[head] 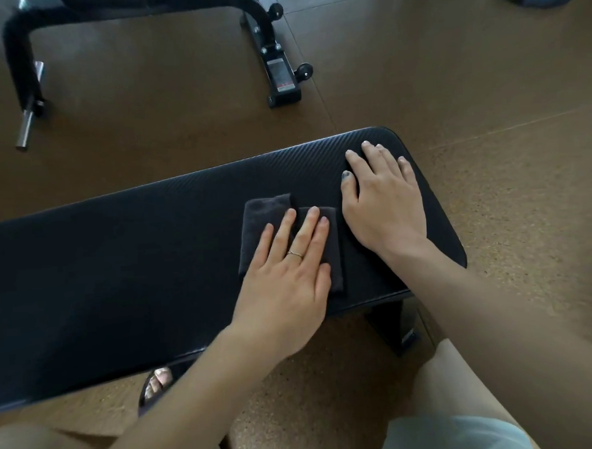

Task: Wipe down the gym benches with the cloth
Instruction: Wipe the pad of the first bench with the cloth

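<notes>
Black textured padding covers the gym bench (136, 251), which runs across the scene from the left edge to a rounded end on the right. A dark folded cloth (254, 222) lies flat on the pad, right of its middle and toward the near side. The left hand (287, 279) presses down on the cloth with its fingers straight and slightly spread, grasping nothing; a thin ring (294, 254) sits on one finger. Just right of the cloth, the right hand (382, 203) rests palm down on the bare pad near the bench's right end, fingers extended and relaxed, and its thumbnail looks dark, perhaps painted or stained, though the view is too soft to say. Under the right end a black bench leg (392, 325) meets the brown speckled floor (507, 198). On the far side of the floor stands the black frame of another machine (274, 62), with a metal peg (26, 129) at its far left. A toe in a sandal (157, 383) shows beneath the near edge of the bench.
</notes>
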